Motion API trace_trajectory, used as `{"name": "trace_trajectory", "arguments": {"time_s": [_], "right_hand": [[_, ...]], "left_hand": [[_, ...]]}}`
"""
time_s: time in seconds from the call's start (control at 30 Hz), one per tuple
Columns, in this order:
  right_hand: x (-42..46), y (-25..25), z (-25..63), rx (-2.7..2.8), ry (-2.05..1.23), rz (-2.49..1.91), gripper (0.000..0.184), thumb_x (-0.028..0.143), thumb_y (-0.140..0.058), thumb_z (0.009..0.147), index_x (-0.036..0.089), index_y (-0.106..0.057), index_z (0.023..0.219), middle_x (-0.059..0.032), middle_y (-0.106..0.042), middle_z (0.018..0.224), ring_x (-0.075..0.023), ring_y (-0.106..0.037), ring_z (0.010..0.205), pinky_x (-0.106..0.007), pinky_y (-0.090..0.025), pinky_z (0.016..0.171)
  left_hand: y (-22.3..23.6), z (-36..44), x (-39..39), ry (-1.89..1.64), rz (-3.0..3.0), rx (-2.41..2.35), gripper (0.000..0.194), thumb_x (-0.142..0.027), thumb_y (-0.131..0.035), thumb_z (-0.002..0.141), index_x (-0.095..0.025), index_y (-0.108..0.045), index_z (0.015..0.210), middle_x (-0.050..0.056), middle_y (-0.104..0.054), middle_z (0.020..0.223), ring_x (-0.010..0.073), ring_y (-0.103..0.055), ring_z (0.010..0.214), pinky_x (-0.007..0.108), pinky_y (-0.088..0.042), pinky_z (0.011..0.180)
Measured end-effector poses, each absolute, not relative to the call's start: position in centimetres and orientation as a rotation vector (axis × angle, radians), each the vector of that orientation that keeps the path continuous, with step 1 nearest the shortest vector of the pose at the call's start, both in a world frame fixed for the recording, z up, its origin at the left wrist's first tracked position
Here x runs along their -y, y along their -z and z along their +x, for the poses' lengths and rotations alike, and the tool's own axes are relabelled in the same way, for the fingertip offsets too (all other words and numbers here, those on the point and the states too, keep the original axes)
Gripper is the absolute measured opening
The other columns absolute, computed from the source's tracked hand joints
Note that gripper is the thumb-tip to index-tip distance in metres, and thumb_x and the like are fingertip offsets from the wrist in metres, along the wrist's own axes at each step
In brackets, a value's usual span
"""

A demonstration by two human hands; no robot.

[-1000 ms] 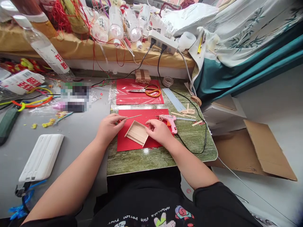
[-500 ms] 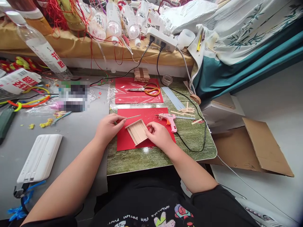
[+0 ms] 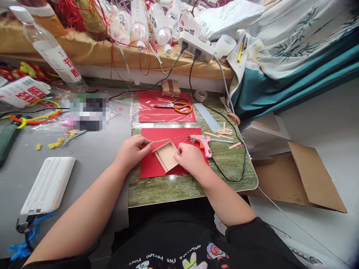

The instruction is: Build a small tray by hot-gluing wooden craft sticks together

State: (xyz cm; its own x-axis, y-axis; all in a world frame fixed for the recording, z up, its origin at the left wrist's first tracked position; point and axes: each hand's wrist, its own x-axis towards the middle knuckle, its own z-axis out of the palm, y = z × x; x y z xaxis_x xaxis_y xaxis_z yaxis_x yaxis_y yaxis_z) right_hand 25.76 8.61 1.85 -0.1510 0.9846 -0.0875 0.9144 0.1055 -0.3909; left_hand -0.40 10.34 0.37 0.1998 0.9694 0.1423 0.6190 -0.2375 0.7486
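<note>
By the left hand point(image 3: 132, 151), a thin stick point(image 3: 161, 141) is pinched near one end. Between the hands, a shallow wooden tray point(image 3: 166, 157) is seen over a red sheet point(image 3: 147, 169), its right side grasped by the right hand point(image 3: 191, 157).

Bright; the woodgrain tabletop point(image 3: 179, 189) glares near the right hand point(image 3: 190, 158) — pixelated patch point(image 3: 89, 111) beyond the left hand point(image 3: 131, 151), edges stretched.

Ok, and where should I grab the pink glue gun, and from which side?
I'd take the glue gun by its handle, coming from the near right. It lies on its side, with the handle slanting toward you and the nozzle pointing left, so that approach should stay clear of the nozzle.
</note>
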Motion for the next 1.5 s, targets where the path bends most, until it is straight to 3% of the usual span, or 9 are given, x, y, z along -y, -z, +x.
{"name": "trace_trajectory", "arguments": {"time_s": [0.17,0.33,0.4,0.53,0.7,0.83,0.93,1.13,1.5], "right_hand": [[-7.8,-2.5,26.7,2.114,-0.608,-1.824,0.017,0.034,-0.068,0.093,0.024,-0.058,0.082,-0.0034,-0.067,0.08,-0.0208,-0.059,0.068,-0.033,-0.036,0.061],[-6.6,-2.5,32.3,1.925,-0.344,-1.727,0.014,0.035,-0.065,0.097,0.023,-0.063,0.103,-0.0111,-0.069,0.107,-0.0292,-0.064,0.097,-0.043,-0.049,0.088],[-6.4,-1.8,34.8,1.841,-0.252,-1.847,0.016,0.036,-0.067,0.093,0.024,-0.061,0.101,-0.0125,-0.067,0.107,-0.0317,-0.063,0.1,-0.046,-0.05,0.089],[-6.4,0.2,37.4,1.695,-0.429,-2.005,0.037,0.045,-0.076,0.084,0.023,-0.058,0.108,-0.011,-0.069,0.108,-0.0288,-0.065,0.091,-0.043,-0.052,0.08],[-7.2,1.5,37.9,1.549,-0.563,-1.985,0.039,0.036,-0.073,0.081,0.023,-0.057,0.114,-0.0063,-0.069,0.101,-0.0222,-0.064,0.076,-0.038,-0.052,0.071],[-7.5,2.0,38.3,1.415,-0.556,-1.874,0.046,0.03,-0.069,0.078,0.02,-0.056,0.121,-0.0082,-0.068,0.103,-0.0228,-0.065,0.082,-0.039,-0.056,0.076],[-7.5,2.3,38.5,1.31,-0.567,-1.724,0.056,0.031,-0.068,0.08,0.019,-0.053,0.133,-0.0112,-0.068,0.11,-0.0237,-0.067,0.089,-0.04,-0.058,0.08],[-7.8,2.5,38.4,1.217,-0.788,-1.651,0.043,0.036,-0.067,0.083,0.017,-0.062,0.122,-0.0133,-0.072,0.11,-0.025,-0.071,0.096,-0.041,-0.061,0.085],[-7.0,2.1,37.2,1.324,-0.652,-1.637,0.042,0.036,-0.069,0.084,0.021,-0.058,0.122,-0.0142,-0.072,0.115,-0.0268,-0.073,0.1,-0.045,-0.061,0.092]], "left_hand": [[-0.5,-0.5,-10.2,-0.882,1.925,-1.482,0.021,-0.039,-0.065,0.096,-0.025,-0.079,0.09,0.002,-0.077,0.093,0.0174,-0.067,0.083,0.032,-0.051,0.075],[-0.6,-0.6,-10.1,-0.933,1.845,-1.535,0.02,-0.044,-0.069,0.095,-0.028,-0.083,0.094,0.001,-0.08,0.1,0.0196,-0.071,0.091,0.033,-0.054,0.082],[-0.6,-0.6,-10.0,-0.923,1.799,-1.57,0.022,-0.047,-0.071,0.093,-0.028,-0.083,0.095,0.001,-0.081,0.098,0.0197,-0.071,0.087,0.033,-0.054,0.079],[-0.5,-0.2,-9.8,-0.845,1.749,-1.634,0.027,-0.051,-0.071,0.093,-0.027,-0.082,0.092,0.0,-0.079,0.084,0.017,-0.065,0.07,0.031,-0.05,0.068],[-0.1,-0.1,-9.7,-0.825,1.739,-1.592,0.032,-0.055,-0.065,0.096,-0.026,-0.079,0.093,0.001,-0.08,0.088,0.0182,-0.069,0.077,0.029,-0.047,0.065],[0.0,-0.3,-9.8,-0.856,1.732,-1.603,0.034,-0.057,-0.065,0.095,-0.026,-0.08,0.093,0.0,-0.079,0.085,0.0176,-0.068,0.075,0.029,-0.048,0.066],[0.1,-0.5,-10.0,-0.866,1.772,-1.595,0.031,-0.055,-0.066,0.096,-0.029,-0.082,0.097,0.0,-0.081,0.094,0.0196,-0.072,0.087,0.031,-0.051,0.076],[0.4,-0.7,-10.1,-0.878,1.762,-1.608,0.032,-0.056,-0.066,0.095,-0.029,-0.083,0.099,0.0,-0.083,0.097,0.0221,-0.074,0.089,0.032,-0.054,0.076],[0.2,-0.7,-10.2,-0.832,1.802,-1.586,0.027,-0.052,-0.067,0.095,-0.03,-0.083,0.095,-0.001,-0.081,0.098,0.0217,-0.073,0.092,0.032,-0.052,0.079]]}}
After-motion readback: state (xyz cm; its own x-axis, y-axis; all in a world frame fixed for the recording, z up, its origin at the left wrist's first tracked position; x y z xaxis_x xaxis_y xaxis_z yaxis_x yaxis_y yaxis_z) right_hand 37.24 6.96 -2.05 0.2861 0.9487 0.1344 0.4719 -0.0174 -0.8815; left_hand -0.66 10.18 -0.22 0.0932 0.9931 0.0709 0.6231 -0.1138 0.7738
